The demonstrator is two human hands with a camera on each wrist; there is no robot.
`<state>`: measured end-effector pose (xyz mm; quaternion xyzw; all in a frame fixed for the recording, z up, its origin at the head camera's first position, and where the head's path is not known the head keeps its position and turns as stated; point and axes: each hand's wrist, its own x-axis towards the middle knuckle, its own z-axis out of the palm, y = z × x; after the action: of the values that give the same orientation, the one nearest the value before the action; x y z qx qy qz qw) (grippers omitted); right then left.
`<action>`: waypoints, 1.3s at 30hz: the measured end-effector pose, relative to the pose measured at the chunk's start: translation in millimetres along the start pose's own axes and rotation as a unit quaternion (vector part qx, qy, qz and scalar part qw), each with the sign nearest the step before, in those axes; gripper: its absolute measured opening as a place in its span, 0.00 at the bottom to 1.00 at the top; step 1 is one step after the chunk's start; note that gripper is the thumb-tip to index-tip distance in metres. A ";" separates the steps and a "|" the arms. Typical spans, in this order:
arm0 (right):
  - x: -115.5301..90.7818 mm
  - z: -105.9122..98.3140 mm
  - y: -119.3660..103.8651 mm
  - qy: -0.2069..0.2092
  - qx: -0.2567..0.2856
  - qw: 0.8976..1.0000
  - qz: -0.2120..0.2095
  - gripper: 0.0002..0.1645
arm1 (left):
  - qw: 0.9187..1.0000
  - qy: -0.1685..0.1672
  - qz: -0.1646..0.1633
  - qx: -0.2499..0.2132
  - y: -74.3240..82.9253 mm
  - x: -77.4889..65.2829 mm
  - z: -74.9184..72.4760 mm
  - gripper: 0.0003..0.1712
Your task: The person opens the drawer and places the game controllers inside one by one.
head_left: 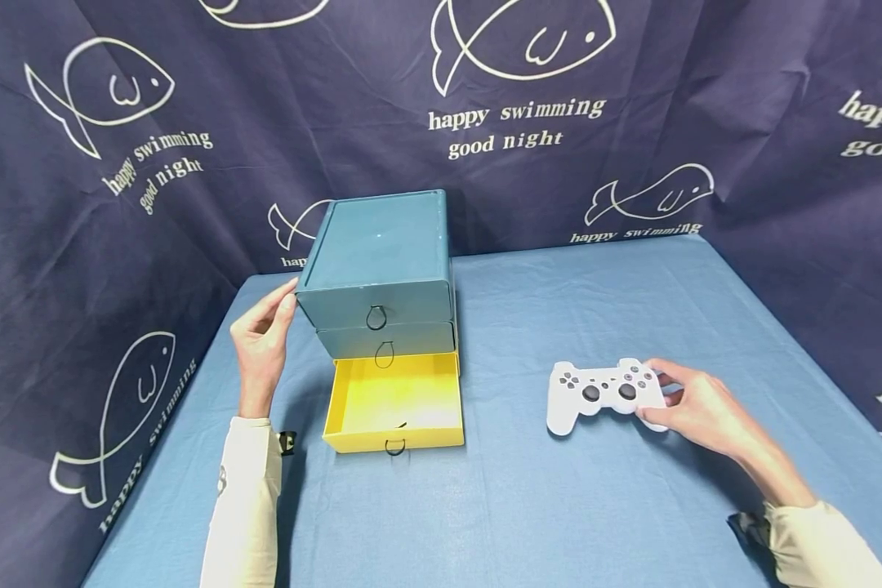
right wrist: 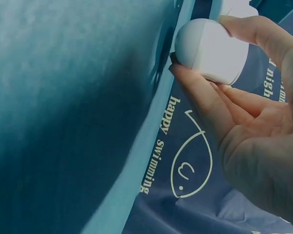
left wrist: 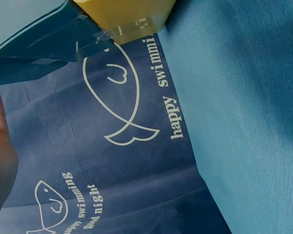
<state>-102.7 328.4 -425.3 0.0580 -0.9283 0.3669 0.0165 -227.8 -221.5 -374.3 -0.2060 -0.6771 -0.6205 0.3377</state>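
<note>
A game controller [head_left: 606, 394] in white, with two black thumbsticks, faces up on the right side of the head view. My right hand [head_left: 706, 412] pinches its right grip between thumb and fingers; the right wrist view shows the white rounded grip [right wrist: 215, 51] up close. On the left stands a small drawer cabinet [head_left: 378, 237] with two blue-green drawer fronts. Below them a yellow drawer [head_left: 397, 396] is pulled out, its inside in sight. My left hand [head_left: 260, 343] touches the cabinet's upper left front corner with extended fingertips.
A blue cloth [head_left: 514, 506] covers the table. Behind and at both sides hangs a dark blue curtain [head_left: 367, 106] with white fish prints and lettering. Thin black loop pulls [head_left: 376, 317] hang on the drawer fronts.
</note>
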 end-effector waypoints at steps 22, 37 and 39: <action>10.6 5.1 -23.5 0.001 0.022 1.000 0.014 0.40 | 1.000 0.004 0.001 -0.011 -1.1 0.4 0.1 0.16; 19.3 16.6 -49.1 0.002 0.040 0.999 -0.005 0.35 | 1.000 -0.001 0.000 0.007 0.9 0.2 0.0 0.15; 20.8 18.5 -54.2 -0.002 0.042 0.999 -0.005 0.34 | 1.000 0.001 -0.001 0.001 1.3 0.7 0.2 0.15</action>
<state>-116.6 274.6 -400.5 0.0642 -0.9117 0.4055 0.0142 -227.4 -221.2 -372.9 -0.2044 -0.6777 -0.6203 0.3377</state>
